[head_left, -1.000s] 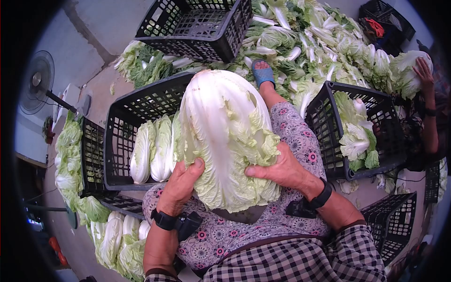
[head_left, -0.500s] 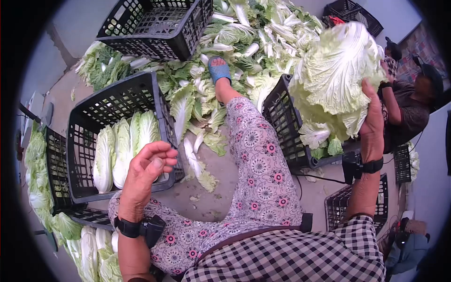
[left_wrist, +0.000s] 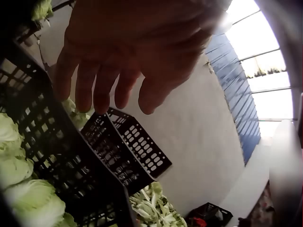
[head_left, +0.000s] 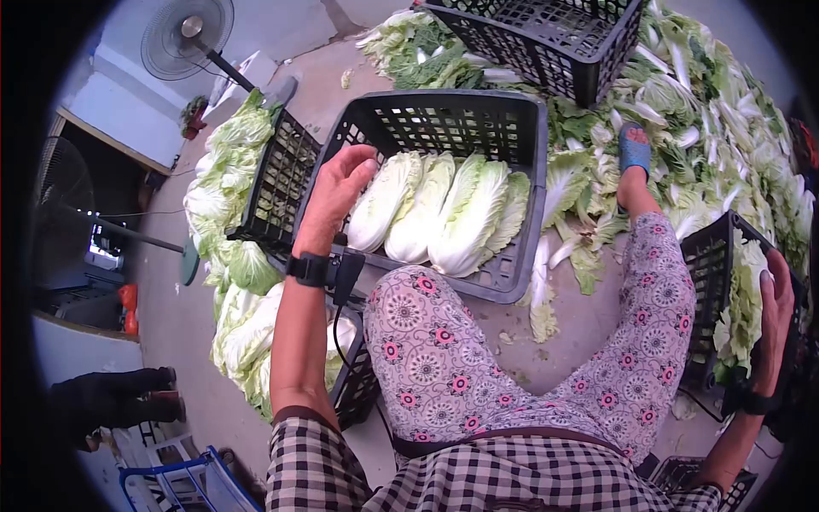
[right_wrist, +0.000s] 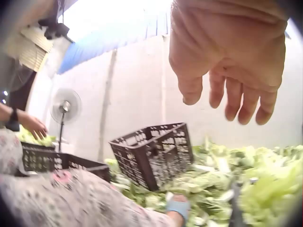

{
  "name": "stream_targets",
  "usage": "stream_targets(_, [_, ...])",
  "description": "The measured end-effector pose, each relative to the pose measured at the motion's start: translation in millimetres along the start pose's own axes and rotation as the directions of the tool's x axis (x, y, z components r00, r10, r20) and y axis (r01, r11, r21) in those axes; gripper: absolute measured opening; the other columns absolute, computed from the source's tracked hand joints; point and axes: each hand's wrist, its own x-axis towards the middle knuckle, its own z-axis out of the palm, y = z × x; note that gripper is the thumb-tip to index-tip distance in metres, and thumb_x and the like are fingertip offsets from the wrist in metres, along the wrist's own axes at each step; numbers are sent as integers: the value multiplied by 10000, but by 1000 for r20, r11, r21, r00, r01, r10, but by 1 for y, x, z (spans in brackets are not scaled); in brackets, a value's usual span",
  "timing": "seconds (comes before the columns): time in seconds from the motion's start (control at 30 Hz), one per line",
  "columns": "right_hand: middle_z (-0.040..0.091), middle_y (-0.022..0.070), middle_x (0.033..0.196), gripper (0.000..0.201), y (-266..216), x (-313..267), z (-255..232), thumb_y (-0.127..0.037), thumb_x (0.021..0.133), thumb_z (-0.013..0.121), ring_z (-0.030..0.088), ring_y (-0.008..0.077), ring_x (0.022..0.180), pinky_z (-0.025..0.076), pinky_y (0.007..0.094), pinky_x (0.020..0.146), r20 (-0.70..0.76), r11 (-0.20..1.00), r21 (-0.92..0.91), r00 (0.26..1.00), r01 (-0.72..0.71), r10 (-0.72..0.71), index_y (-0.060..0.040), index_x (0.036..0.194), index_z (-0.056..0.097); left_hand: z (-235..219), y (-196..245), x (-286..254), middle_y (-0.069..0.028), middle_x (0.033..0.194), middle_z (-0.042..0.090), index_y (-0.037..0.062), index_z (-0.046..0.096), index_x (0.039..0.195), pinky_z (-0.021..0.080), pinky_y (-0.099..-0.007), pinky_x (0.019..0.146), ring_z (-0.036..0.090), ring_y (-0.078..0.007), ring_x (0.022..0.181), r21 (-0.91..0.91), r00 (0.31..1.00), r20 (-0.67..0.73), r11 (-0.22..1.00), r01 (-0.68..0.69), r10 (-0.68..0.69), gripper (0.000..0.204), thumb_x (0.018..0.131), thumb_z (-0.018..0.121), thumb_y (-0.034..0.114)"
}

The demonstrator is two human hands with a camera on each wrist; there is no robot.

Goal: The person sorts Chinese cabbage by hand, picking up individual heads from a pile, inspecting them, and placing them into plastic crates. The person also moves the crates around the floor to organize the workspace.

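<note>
My left hand (head_left: 345, 183) hovers at the left rim of a black plastic crate (head_left: 527, 247), its fingers relaxed and holding nothing. Several trimmed napa cabbages (head_left: 465, 218) lie side by side in that crate, close to my fingertips. In the left wrist view the same hand (left_wrist: 132, 61) hangs with fingers spread. Over at the far right, my right hand (head_left: 775, 307) is beside another black crate (head_left: 699, 256) with loose cabbage leaves (head_left: 740, 299) in it. The right wrist view shows this hand (right_wrist: 232, 61) empty, fingers extended.
A large pile of cabbage leaves (head_left: 699, 128) covers the floor ahead, with an empty black crate (head_left: 546, 51) on it. More cabbages (head_left: 235, 188) are stacked at the left. A standing fan (head_left: 188, 38) and a blue-edged chair (head_left: 183, 482) are farther left.
Both hands held a big leafy cabbage; the right hand then carried it rightward and has let go of it. My left hand has moved up to the cabbage crate. The head view has turned left.
</note>
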Motion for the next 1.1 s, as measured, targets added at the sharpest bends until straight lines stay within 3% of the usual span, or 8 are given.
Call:
stream_targets(0.3, [569,137,1105,672,-75,-5,87,-505,759,658,535,234,1022,386,354,925,640,990,130,767,-61,-37,27,1150,533,-61,-143,21,-218,1136,592,-48,500,1225,449,-356,893,581,-288,1052,548,948,-17,790,276,-319,644,745,704,330])
stream_targets(0.5, [563,192,1023,573,-81,2,121,-441,762,638,506,345,997,349,396,933,713,961,55,663,270,-227,32,1071,546,-22,-143,73,-229,1287,484,-12,290,1377,371,-400,996,467,-325,1207,835,748,83,456,308,-658,1004,655,743,518])
stream_targets(0.6, [566,195,994,595,-86,8,123,-476,760,624,510,345,975,351,402,917,713,986,12,690,165,-124,40,1049,548,4,-174,91,-224,1294,475,75,237,1415,383,-402,987,447,-304,1233,887,575,90,328,325,-813,1111,584,746,608])
stream_targets(0.73, [507,171,1091,616,-80,9,126,-480,779,621,464,313,1062,316,419,957,737,994,67,668,89,-109,15,1130,516,31,-192,70,-200,1234,527,135,122,1440,417,-417,964,508,-313,1163,919,663,-190,107,380,-724,1167,554,807,465])
stream_targets(0.93, [511,164,1087,667,-79,14,120,-521,754,630,472,306,1059,328,417,948,748,999,25,661,42,-47,3,1148,511,-6,-191,87,-195,1202,555,106,120,1435,445,-382,925,564,-321,1086,761,654,-122,353,545,-747,1094,548,745,251])
stream_targets(0.97, [512,162,1088,680,-75,12,119,-534,746,628,474,303,1060,329,411,948,745,999,15,666,43,-40,4,1146,512,-16,-193,85,-189,1202,554,90,155,1423,466,-362,883,585,-321,1039,716,749,-169,443,540,-640,1068,552,745,273])
stream_targets(1.03, [532,163,1050,707,-67,8,123,-566,719,625,494,305,1020,347,397,925,713,998,31,699,52,-58,16,1108,528,-34,-185,85,-175,1171,569,61,241,1390,493,-372,832,605,-300,986,388,782,-174,689,613,-598,971,581,733,277])
stream_targets(1.1, [569,170,971,737,-60,7,124,-604,680,623,530,315,940,379,381,880,654,995,70,750,74,-102,38,1036,558,-29,-93,68,-155,1126,584,15,394,1285,526,-428,731,620,-270,945,13,811,-27,811,585,-585,698,715,671,309])
